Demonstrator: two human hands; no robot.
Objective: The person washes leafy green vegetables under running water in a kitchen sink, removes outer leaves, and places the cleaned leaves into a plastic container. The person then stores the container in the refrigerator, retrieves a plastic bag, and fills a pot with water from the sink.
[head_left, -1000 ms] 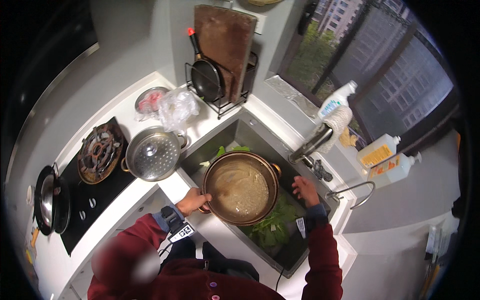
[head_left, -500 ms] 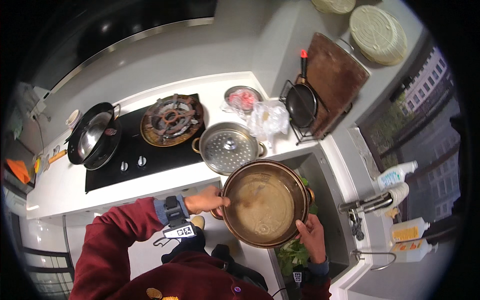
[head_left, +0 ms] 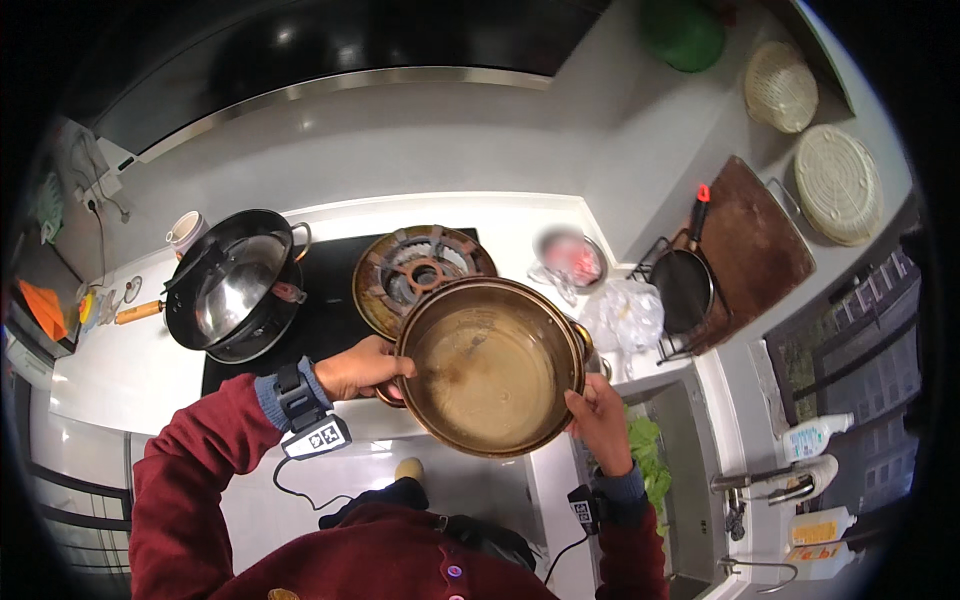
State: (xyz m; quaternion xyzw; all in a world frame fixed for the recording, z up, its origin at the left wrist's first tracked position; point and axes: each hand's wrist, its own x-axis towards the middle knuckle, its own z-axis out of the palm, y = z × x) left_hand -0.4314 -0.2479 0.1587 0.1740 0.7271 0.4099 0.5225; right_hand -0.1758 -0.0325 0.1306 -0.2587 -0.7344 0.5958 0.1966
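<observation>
A wide brown metal pot (head_left: 478,296) with shallow, slightly cloudy liquid in its bottom is held up above the counter's front edge. At its left side my left hand (head_left: 358,370) is closed round the handle, thumb on the rim. My right hand (head_left: 600,415) grips the pot's right side, its thumb at the rim and the fingers partly hidden. The pot's far edge overlaps the near side of the gas burner (head_left: 400,262) with its rusty pan support; whether they touch is unclear. Behind the pot, the holed steamer lid is almost wholly hidden.
On the hob's left stands a black wok (head_left: 190,310) with a shiny lid. A bowl of red-and-white food (head_left: 570,260) and a plastic bag (head_left: 625,315) lie right of the burner. Leafy greens (head_left: 648,460) are in the sink (head_left: 690,440), under the tap (head_left: 750,480). A rack holds a small pan (head_left: 682,290).
Both hands have carried the pot left and away from me, from over the sink's edge toward the burner. The view has shifted too, and the pot now covers the steamer lid.
</observation>
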